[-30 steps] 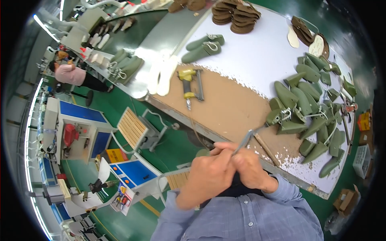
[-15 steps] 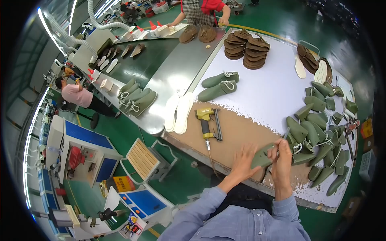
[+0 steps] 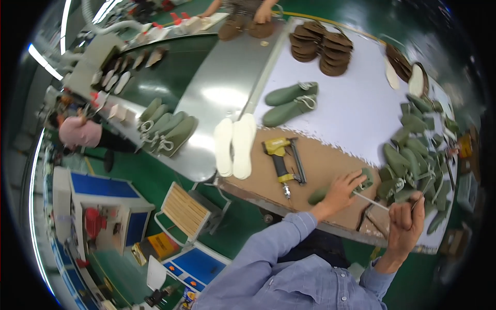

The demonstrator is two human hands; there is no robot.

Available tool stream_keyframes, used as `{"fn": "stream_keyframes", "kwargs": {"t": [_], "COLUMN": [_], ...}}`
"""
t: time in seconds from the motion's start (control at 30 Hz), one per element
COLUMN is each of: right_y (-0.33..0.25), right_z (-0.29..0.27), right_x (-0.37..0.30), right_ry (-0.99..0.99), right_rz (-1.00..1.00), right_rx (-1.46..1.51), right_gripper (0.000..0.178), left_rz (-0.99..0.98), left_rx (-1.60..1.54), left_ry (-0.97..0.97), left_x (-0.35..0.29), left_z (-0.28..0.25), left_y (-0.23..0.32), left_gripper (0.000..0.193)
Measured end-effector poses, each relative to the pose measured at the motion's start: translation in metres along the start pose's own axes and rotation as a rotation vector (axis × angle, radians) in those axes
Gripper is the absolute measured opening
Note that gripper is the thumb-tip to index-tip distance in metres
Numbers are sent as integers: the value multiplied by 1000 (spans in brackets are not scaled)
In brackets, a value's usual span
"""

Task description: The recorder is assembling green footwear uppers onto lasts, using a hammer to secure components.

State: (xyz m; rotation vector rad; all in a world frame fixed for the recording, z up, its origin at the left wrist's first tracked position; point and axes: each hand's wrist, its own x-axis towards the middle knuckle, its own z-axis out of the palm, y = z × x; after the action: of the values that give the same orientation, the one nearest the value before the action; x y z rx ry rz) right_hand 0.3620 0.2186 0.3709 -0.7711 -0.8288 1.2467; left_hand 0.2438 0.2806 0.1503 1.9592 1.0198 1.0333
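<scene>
Shoe last [image 3: 367,177] lies right of the yellow staple gun [image 3: 280,164], beneath bent, gripping fingers of the left hand [image 3: 339,193]; farther right, the right hand [image 3: 405,223], fingers curled tight, clutches a pale cord [image 3: 373,201] stretched from the last.

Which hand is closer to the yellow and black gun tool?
Left. The left hand is on a green shoe form, just right of the yellow and black gun tool; the right hand is farther right, holding a white cord.
</scene>
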Motion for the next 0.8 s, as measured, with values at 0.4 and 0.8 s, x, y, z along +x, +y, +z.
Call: {"fn": "stream_keyframes", "kwargs": {"t": [0.4,0.8], "right_y": [71,150], "right_z": [-46,-97], "right_x": [-31,-11], "right_ry": [633,226], "right_rz": [-44,280], "right_rx": [-965,-1437], "right_gripper": [11,11], "left_rz": [145,177], "left_rx": [217,140], "left_ry": [-424,-494], "left_x": [9,16], "left_z": [-2,-10], "left_y": [-67,-65], "left_gripper": [45,53]}}
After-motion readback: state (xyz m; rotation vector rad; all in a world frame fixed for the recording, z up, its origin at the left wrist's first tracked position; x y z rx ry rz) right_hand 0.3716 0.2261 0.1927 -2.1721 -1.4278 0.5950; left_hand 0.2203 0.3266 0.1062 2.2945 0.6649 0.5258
